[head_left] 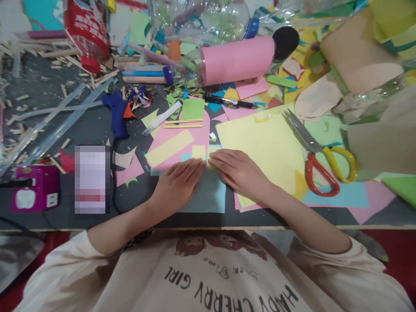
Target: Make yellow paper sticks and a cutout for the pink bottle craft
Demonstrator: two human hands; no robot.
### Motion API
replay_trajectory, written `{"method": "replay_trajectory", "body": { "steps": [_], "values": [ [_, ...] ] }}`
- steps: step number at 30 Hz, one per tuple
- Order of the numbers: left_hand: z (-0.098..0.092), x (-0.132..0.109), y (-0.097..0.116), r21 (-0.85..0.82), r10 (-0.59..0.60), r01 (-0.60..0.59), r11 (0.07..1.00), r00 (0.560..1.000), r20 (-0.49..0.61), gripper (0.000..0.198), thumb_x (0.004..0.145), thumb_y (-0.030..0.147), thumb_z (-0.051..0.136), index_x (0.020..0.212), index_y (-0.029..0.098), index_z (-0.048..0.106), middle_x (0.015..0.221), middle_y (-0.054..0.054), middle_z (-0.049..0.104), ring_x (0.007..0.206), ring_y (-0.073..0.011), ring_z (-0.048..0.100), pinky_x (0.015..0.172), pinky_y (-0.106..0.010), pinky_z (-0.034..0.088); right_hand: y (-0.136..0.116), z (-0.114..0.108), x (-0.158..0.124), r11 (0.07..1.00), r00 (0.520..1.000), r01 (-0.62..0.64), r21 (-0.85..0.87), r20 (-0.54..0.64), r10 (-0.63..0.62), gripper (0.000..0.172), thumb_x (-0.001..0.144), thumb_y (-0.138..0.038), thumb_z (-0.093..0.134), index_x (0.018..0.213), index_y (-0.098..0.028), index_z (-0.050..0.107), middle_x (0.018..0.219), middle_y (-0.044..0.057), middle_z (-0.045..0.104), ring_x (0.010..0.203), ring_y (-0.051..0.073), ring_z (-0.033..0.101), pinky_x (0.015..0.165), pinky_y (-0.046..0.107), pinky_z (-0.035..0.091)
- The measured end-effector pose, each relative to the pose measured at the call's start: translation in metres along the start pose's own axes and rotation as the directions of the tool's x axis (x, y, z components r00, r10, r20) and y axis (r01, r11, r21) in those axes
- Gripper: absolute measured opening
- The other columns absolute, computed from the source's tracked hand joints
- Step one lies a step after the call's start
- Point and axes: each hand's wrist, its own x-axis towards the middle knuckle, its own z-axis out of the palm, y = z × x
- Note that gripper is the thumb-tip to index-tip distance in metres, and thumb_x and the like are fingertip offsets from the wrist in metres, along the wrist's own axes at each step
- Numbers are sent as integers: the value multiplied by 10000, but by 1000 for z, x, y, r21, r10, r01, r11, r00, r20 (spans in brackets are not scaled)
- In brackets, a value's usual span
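Note:
My left hand (178, 182) lies flat with its fingers stretched forward, the tips on a small yellow paper piece (199, 151). Opposite it, my right hand (238, 168) also rests flat, fingers together and pointing left, over the near end of another small yellow piece. A narrow gap parts the two sets of fingertips. Under both hands is a light blue paper sheet (209, 197), partly covered by them. Just beyond the left fingers lie a pink sheet (159, 145) and a yellow strip (170, 149). Right of my right hand are stacked yellow sheets (256, 143).
Red-and-yellow-handled scissors (320, 158) lie on the right. Leftward are a blue glue gun (117, 113), a blurred-out phone (92, 180) and a purple box (36, 187). A pen (229, 101), a marker (162, 118), a pink-wrapped bottle (238, 60) and paper scraps lie farther back.

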Motion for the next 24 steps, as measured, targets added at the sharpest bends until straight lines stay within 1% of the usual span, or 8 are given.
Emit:
{"method": "replay_trajectory", "body": {
  "steps": [2,5,7,10,12,18,22,24],
  "values": [
    [-1,0,0,-19,-7,7,1000,1000,8,313,937,159,469,1216,102,600,1173,-152,713,1094,-239,687,895,-361,584,1,4,-1,1000,1000,-11,-4,7,11,313,951,-157,434,1200,-143,622,1215,142,696,1159,261,626,908,454,537],
    [-2,-1,0,-17,5,-5,1000,1000,-4,273,937,155,471,1144,82,634,1160,-158,717,1083,-242,692,906,-362,585,3,7,-2,1000,1000,5,-7,-24,-5,300,955,-173,447,1184,-130,635,1194,143,708,1143,260,640,892,446,551],
    [-3,-2,0,-24,2,-2,1000,1000,6,269,932,155,481,1136,86,642,1156,-160,717,1076,-249,693,905,-373,586,3,7,-2,1000,999,13,-12,-41,-14,300,956,-173,448,1182,-122,639,1195,143,709,1151,257,640,891,437,558],
    [-4,-3,0,-68,-30,33,997,998,48,292,928,165,495,1180,127,636,1178,-149,708,1089,-256,686,910,-390,581,4,7,-3,1000,1000,-10,2,-26,10,324,959,-173,438,1216,-138,632,1233,145,691,1193,261,620,912,453,556],
    [-5,-3,-1,-90,-37,42,995,998,53,297,928,167,496,1187,140,636,1189,-147,702,1095,-256,683,913,-394,578,4,7,-4,999,1000,-24,25,-8,24,344,956,-178,439,1249,-146,617,1261,152,674,1214,269,604,930,475,551],
    [-5,-3,0,-33,-5,6,999,1000,23,254,922,172,513,1123,118,658,1113,-149,725,1033,-254,699,858,-381,588,5,7,-4,1000,1000,-2,2,-27,2,346,949,-179,452,1252,-117,608,1278,162,659,1231,274,590,957,466,543],
    [-5,-3,-1,-112,-17,21,993,999,40,276,925,165,501,1156,149,651,1112,-127,724,1033,-245,694,873,-388,583,5,6,-4,1000,1000,-3,31,-10,3,350,958,-194,444,1262,-133,607,1257,150,676,1217,269,600,957,474,539],
    [-5,-4,-2,-126,-17,21,992,999,39,283,926,161,492,1159,157,652,1114,-121,723,1040,-240,691,883,-385,579,5,6,-4,999,1000,-6,37,1,6,346,962,-206,441,1253,-140,616,1254,144,682,1217,268,603,956,477,540]
  ]
}}
